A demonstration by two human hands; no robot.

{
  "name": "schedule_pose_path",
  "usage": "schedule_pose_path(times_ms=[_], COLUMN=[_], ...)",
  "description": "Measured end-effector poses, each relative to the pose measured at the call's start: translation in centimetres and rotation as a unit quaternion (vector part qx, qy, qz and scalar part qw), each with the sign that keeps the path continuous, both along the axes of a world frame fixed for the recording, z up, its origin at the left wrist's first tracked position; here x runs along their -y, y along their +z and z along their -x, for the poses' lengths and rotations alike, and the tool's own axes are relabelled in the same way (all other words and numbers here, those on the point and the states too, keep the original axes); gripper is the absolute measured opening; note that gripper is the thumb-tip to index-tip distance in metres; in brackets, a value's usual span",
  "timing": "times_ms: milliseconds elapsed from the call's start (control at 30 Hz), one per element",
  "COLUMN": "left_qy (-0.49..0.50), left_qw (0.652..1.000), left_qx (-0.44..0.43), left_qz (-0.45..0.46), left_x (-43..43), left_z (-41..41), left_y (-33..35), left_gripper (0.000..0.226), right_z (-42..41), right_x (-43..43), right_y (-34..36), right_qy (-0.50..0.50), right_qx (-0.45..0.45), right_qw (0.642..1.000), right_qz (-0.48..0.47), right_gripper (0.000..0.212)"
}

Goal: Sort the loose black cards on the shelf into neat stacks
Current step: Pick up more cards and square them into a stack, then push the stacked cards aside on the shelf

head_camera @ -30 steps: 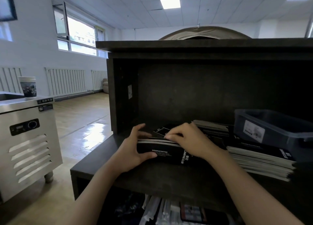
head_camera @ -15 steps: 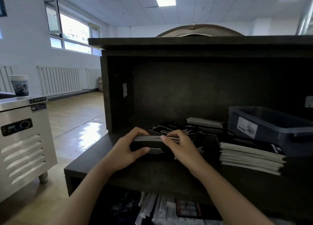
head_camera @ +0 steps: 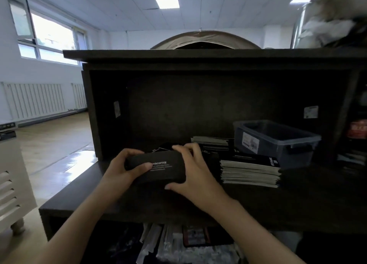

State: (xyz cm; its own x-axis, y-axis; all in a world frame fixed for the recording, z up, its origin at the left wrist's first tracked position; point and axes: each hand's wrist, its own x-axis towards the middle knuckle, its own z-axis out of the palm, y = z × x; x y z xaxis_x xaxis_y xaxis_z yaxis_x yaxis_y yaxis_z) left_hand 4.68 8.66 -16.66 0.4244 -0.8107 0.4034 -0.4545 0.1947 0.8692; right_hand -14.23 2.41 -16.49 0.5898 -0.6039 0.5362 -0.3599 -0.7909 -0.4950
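Observation:
A bundle of black cards (head_camera: 162, 170) with white lettering is held between both hands, tilted so its printed face looks at me, just above the dark shelf (head_camera: 83, 202). My left hand (head_camera: 123, 168) grips its left end with the thumb on the face. My right hand (head_camera: 190, 172) wraps its right end, fingers over the top edge. A neat stack of black cards (head_camera: 250, 172) lies to the right on the shelf. Another stack (head_camera: 210, 143) sits further back. A few loose cards (head_camera: 163, 146) show behind the bundle.
A grey plastic bin (head_camera: 276, 140) stands on the shelf at the back right, above the near stack. The shelf's left wall (head_camera: 93, 113) is close to my left hand. Below the shelf lie packets (head_camera: 158, 244). A white appliance (head_camera: 10, 184) stands at far left.
Both hands have lifted the bundle off the shelf and tipped it up, so its printed face now shows instead of its edges. The camera has swung right.

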Motion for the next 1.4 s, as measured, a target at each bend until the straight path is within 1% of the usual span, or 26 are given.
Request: schedule_pose_path(times_ms=[33, 100, 167, 200, 300, 333, 367, 433, 533, 600, 667, 733, 800, 833, 933, 1000, 1100, 1167, 1233, 1300, 1333, 1400], left_qy=[-0.009, -0.027, -0.061, -0.084, -0.123, -0.128, -0.128, -0.11, -0.1, -0.095, -0.087, -0.089, -0.093, -0.095, -0.094, -0.093, -0.106, -0.125, -0.126, -0.091, -0.071, -0.03], left_qw=[1.0, 0.999, 0.993, 0.988, 0.976, 0.974, 0.971, 0.975, 0.979, 0.977, 0.979, 0.978, 0.975, 0.974, 0.979, 0.983, 0.985, 0.984, 0.984, 0.988, 0.989, 0.993], left_qx=[-0.013, -0.042, -0.101, -0.126, -0.175, -0.185, -0.196, -0.175, -0.145, -0.146, -0.138, -0.14, -0.164, -0.171, -0.151, -0.136, -0.108, -0.107, -0.116, -0.128, -0.126, -0.091], left_qz=[-0.005, -0.017, -0.008, -0.01, -0.028, -0.038, -0.051, -0.078, -0.103, -0.12, -0.125, -0.126, -0.121, -0.116, -0.095, -0.086, -0.08, -0.074, -0.053, 0.003, 0.032, 0.069], left_x=[0.0, 0.6, 1.6, 2.4, 4.8, 6.1, 6.7, 8.5, 10.8, 11.5, 11.8, 12.3, 12.7, 12.7, 13.0, 13.1, 12.8, 12.6, 11.9, 11.4, 11.1, 10.4], left_z=[1.2, 3.8, 6.7, 8.1, 12.3, 13.0, 14.1, 15.2, 15.7, 16.0, 16.3, 16.4, 16.7, 16.8, 17.0, 16.9, 16.9, 16.8, 16.7, 15.9, 15.1, 12.8], left_y=[0.9, 2.9, 4.9, 5.6, 7.4, 7.4, 7.6, 6.9, 4.8, 3.6, 2.6, 1.6, 1.2, 1.0, 0.5, 0.2, 0.2, 0.2, 0.4, 0.8, 1.3, 2.2], left_gripper=[0.027, 0.038, 0.048, 0.045, 0.012, 0.02, 0.023, 0.013, 0.019, 0.02, 0.015, 0.027, 0.039, 0.041, 0.035, 0.037, 0.045, 0.039, 0.036, 0.041, 0.042, 0.04], right_z=[1.4, 4.4, 7.5, 9.0, 12.9, 13.7, 14.3, 15.0, 15.6, 16.0, 16.4, 16.6, 16.8, 16.9, 16.9, 17.0, 17.0, 16.8, 16.4, 15.7, 15.1, 13.8], right_x=[0.1, 0.4, 0.9, 1.3, 3.0, 3.7, 4.4, 5.9, 8.1, 9.0, 9.6, 10.0, 10.3, 10.3, 10.2, 10.2, 10.1, 9.8, 8.9, 7.8, 6.9, 5.0], right_y=[0.7, 2.8, 5.4, 6.7, 9.5, 9.8, 9.8, 9.2, 7.6, 7.1, 6.9, 6.9, 6.8, 6.7, 6.3, 6.0, 5.9, 5.9, 6.1, 6.3, 6.5, 6.8], right_qy=[-0.02, -0.065, -0.103, -0.127, -0.187, -0.2, -0.209, -0.214, -0.206, -0.195, -0.187, -0.185, -0.178, -0.175, -0.166, -0.167, -0.176, -0.188, -0.205, -0.218, -0.219, -0.203], right_qx=[-0.014, -0.028, -0.058, -0.074, -0.115, -0.132, -0.154, -0.195, -0.242, -0.26, -0.29, -0.309, -0.302, -0.297, -0.282, -0.273, -0.268, -0.272, -0.276, -0.264, -0.252, -0.219], right_qw=[0.999, 0.995, 0.99, 0.986, 0.974, 0.97, 0.966, 0.957, 0.946, 0.941, 0.932, 0.926, 0.929, 0.931, 0.936, 0.938, 0.938, 0.936, 0.934, 0.939, 0.943, 0.951], right_qz=[0.025, 0.066, 0.076, 0.078, 0.049, 0.034, 0.019, -0.015, -0.065, -0.091, -0.109, -0.114, -0.117, -0.12, -0.133, -0.129, -0.128, -0.126, -0.095, -0.035, 0.0, 0.083], right_gripper=[0.076, 0.068, 0.067, 0.069, 0.074, 0.075, 0.073, 0.065, 0.056, 0.059, 0.068, 0.074, 0.072, 0.072, 0.065, 0.063, 0.067, 0.072, 0.081, 0.092, 0.094, 0.089])
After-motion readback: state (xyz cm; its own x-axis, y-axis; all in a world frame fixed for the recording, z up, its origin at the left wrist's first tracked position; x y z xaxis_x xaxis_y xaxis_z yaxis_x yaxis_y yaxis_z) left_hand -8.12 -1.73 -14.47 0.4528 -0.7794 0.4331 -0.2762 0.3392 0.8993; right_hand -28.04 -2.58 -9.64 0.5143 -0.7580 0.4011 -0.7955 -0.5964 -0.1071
